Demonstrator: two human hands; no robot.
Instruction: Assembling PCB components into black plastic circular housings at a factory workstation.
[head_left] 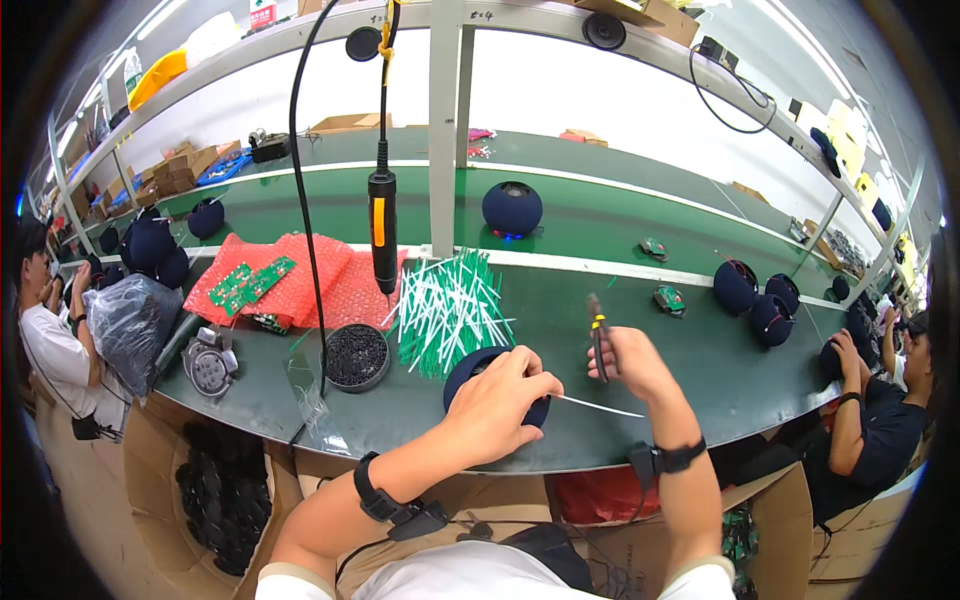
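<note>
My left hand (492,405) is closed over a round dark blue speaker housing (458,381) at the bench's near edge and hides much of it. From the housing's right side a thin white cable tie (600,407) sticks out over the bench. In my right hand (638,362) I grip cutting pliers (599,335) with black and yellow handles, jaws pointing up and away from the housing. Just beyond my left hand lies a loose heap of white and green cable ties (452,312).
A round tub of black screws (357,357), red bubble wrap (270,275) with green circuit boards (252,287) and a grey part (209,362) lie to the left. A black electric screwdriver (383,225) hangs overhead. More blue housings (735,287) stand at right. Co-workers sit either side.
</note>
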